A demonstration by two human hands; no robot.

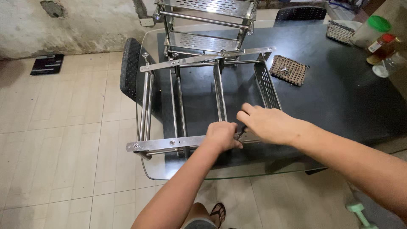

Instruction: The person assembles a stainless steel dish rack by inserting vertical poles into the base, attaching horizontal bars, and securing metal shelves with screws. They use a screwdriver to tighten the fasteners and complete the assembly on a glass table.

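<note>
- Left hand [221, 135] closed over the near flat bar [169, 143] of a stainless steel rack frame [203, 85], knuckles up.
- Right hand [266, 124] just beside it, fingers curled around a small dark tool [241, 133] — tip down against the same bar, where bar meets upright.
- Rack frame lying on its side across a dark glass-topped table [339, 101], near end overhanging the rounded glass edge; perforated side panel [267, 87] toward the right.
- Second shelf section [207, 25] standing upright at the table's far end.
- Small woven tray [289, 69] beside the frame, holding small metal parts; another woven basket [340, 32] farther back.
- Green-lidded jar [372, 29] and red-capped bottle [383, 47] at the far right corner.
- Black chair [129, 72] tucked in on the left — another chair back [300, 13] beyond the table.
- Pale tiled floor [63, 140], black bathroom scale [46, 64] by a worn plaster wall [85, 25].
</note>
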